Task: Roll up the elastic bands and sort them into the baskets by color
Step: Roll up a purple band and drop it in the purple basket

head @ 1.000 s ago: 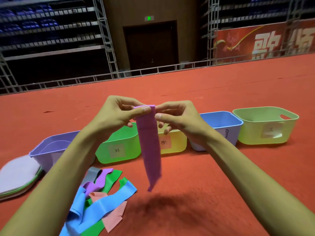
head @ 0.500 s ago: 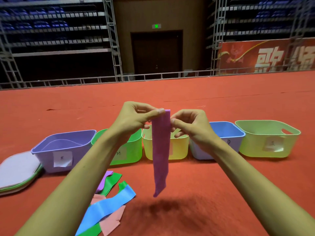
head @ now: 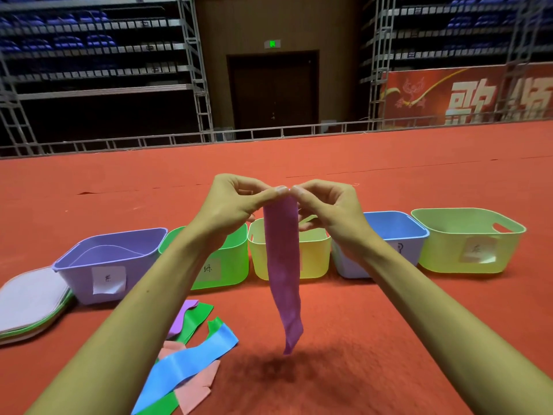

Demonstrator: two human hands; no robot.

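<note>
Purple band (head: 282, 265) pinched, hanging free

Loose bands (head: 191, 354) on red carpet (head: 389, 339), near L. L hand (head: 230, 205) & R hand (head: 332, 208) both pinch band's top edge; rest dangles above carpet. Behind: five baskets (head: 443, 250) in row.

One view only, head-worn, looking forward and down over the red floor (head: 419, 324) from the near side of the yellow basket (head: 315, 259), which sits dead centre. We're in close: left hand (head: 230, 205) and right hand (head: 332, 208) meet right in front of that basket, their purple band (head: 282, 265) hanging across its front, and the dark door (head: 273, 91) stands far behind it.
</note>
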